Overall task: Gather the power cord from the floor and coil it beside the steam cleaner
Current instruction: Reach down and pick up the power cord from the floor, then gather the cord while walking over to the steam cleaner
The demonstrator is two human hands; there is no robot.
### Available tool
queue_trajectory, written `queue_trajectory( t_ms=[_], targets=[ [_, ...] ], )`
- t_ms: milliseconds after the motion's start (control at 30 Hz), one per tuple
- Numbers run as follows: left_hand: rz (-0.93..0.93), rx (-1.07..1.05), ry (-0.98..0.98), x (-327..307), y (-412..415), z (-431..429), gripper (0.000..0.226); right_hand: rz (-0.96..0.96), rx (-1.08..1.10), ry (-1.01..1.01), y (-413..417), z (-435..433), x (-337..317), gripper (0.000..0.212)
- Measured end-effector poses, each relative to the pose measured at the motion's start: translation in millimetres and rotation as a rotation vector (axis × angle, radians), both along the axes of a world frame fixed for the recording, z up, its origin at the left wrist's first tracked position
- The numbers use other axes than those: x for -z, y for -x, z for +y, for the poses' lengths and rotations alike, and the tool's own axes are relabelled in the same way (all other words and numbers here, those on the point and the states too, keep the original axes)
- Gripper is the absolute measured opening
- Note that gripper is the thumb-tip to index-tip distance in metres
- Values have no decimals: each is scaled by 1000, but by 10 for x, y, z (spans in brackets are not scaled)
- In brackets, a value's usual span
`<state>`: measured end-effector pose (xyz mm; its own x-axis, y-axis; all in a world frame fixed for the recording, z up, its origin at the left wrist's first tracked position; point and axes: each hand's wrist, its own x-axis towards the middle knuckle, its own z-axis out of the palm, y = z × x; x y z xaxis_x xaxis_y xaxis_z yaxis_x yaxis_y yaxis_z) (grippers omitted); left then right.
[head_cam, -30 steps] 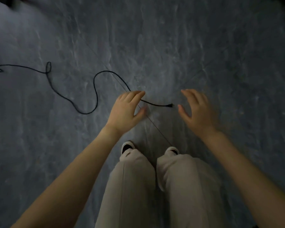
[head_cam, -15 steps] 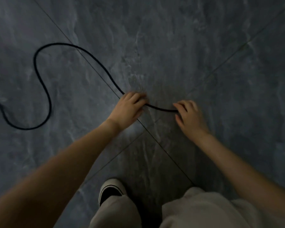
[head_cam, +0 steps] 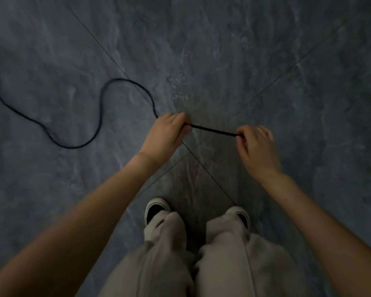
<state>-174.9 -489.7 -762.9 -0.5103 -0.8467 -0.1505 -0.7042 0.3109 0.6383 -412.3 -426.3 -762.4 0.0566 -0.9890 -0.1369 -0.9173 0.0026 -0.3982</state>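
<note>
Change since 0.5 s ago: the stretch of thin black power cord between the 2 hands, then a shallow curve low against the floor, is now pulled straight. 2 black-and-white shoes show below the hands where only 1 showed before.

At the far left edge the cord runs from a dark, blurred lump that I cannot identify. It goes down across the grey marbled tile floor, bends through 1 S-shaped loop and rises to the left hand, whose fingers are curled round it. From there the straight span's long axis runs left to right, dipping slightly toward the right hand. That hand pinches the cord's end between thumb and forefinger, its other fingers loosely fanned. Beige trousers fill the bottom centre.
</note>
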Motion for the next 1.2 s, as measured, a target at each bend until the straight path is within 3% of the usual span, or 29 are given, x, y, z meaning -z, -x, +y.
queue_trajectory(
  t_ms=[200,333,500,667,900,1200],
  targets=[
    [114,-154,-59,-1849,-64,279,11,-96,15,125,-75,127,-1850,13],
    [179,-274,-70,-3336,-118,505,9,-261,99,195,-209,196,-3378,10],
    [211,-379,10,-5241,-323,711,8,-487,67,203,-458,330,-5334,9],
    [136,-415,169,-6627,-637,1017,18,-572,-37,292,-773,460,-6717,8],
    [-26,-511,381,-7516,-855,1764,49,-692,-171,304,-1030,719,-7504,9],
    [-148,-846,262,-7303,-972,3190,55,-720,-443,119,-1384,1314,-7353,10]
  ],
)
